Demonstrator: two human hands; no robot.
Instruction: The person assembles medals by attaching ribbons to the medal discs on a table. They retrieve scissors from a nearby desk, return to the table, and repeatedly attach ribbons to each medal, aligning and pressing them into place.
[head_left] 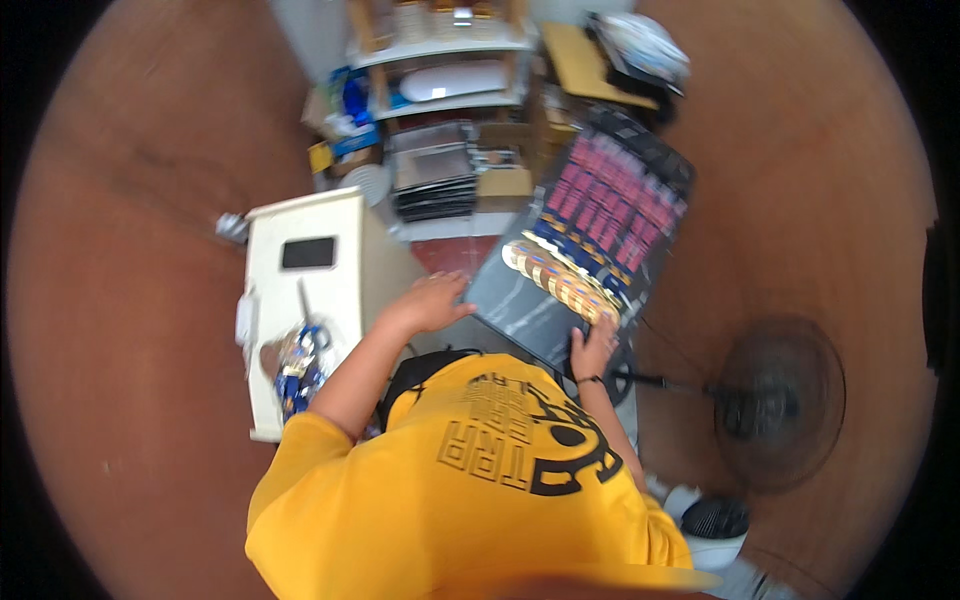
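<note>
A dark marbled table stands in front of me, slightly to the right. Across it lies an overlapping row of round gold discs that look like medals. Beyond the discs are dark blue and gold pieces, then rows of pink strips; blur hides their details. My right hand rests at the near right end of the gold row, its fingers stretched and touching the last discs. At the table's left edge, my left hand lies with fingers extended, holding nothing visible.
To my left, a cream side table carries a black phone, scissors and a heap of shiny blue and silver packets. A standing fan is at the right. Shelves and stacked black trays stand ahead.
</note>
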